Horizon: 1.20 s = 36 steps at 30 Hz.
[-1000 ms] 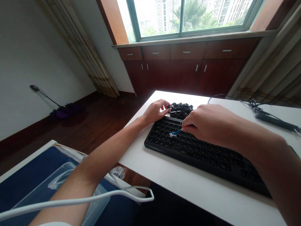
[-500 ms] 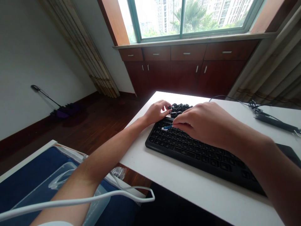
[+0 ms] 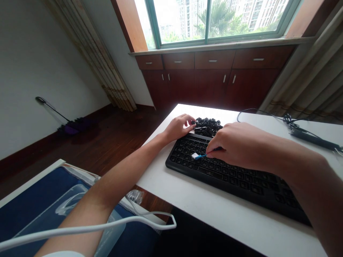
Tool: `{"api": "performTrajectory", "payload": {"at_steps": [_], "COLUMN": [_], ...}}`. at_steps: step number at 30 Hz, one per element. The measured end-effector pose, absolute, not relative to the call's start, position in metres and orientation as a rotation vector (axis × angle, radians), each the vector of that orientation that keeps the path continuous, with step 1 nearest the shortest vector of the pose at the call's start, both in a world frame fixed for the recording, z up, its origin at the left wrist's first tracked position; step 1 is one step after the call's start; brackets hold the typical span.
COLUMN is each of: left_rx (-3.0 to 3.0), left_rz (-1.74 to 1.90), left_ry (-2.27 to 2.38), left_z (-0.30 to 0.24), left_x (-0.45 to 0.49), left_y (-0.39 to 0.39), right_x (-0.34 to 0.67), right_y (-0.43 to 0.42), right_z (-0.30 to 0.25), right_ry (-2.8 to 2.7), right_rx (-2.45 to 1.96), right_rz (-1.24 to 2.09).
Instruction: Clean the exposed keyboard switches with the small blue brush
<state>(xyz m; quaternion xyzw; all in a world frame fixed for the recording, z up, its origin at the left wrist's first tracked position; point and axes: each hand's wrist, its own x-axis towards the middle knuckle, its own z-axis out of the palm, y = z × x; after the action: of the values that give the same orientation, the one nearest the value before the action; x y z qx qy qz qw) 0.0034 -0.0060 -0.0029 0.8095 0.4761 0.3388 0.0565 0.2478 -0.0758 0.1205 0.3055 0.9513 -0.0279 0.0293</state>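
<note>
A black keyboard with its keycaps off lies along the white table, its rows of bare key sockets showing. My right hand is closed round the handle of a blue toothbrush. Its white bristles are down on the sockets in the left part of the keyboard. My left hand rests at the keyboard's far left corner, thumb and fingers curved with a gap between them. Its fingertips reach the edge of a heap of loose black keycaps, where a small dark piece shows. My right forearm covers the keyboard's right part.
The white table ends close to my left forearm. A cable and a long black bar lie at its right. A white cord crosses the lower left, over a blue zippered surface. Cabinets stand behind.
My right hand has moved the toothbrush a little to the right and toward me over the sockets, uncovering more of the keycap heap. My left hand has stayed in place.
</note>
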Motion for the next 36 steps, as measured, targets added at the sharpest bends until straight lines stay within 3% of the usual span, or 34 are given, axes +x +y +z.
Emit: {"api": "performTrajectory", "payload": {"at_steps": [13, 21, 27, 36], "left_rx": [2.475, 2.453, 2.445, 2.454], "left_rz": [1.019, 1.006, 1.007, 0.995], "left_ry": [1.456, 1.445, 1.438, 1.418], "left_z": [-0.003, -0.003, -0.003, -0.001], "left_x": [0.004, 0.004, 0.004, 0.002], "left_y": [-0.006, -0.006, -0.006, -0.008], "right_x": [0.261, 0.249, 0.245, 0.250], "right_y": [-0.072, -0.066, -0.070, -0.070], "right_z": [0.133, 0.116, 0.117, 0.115], "right_ry": [2.922, 3.016, 3.013, 3.037], "right_rx": [0.931, 1.045, 1.109, 0.896], "right_rz": [-0.391, 0.249, 0.481, -0.127]}}
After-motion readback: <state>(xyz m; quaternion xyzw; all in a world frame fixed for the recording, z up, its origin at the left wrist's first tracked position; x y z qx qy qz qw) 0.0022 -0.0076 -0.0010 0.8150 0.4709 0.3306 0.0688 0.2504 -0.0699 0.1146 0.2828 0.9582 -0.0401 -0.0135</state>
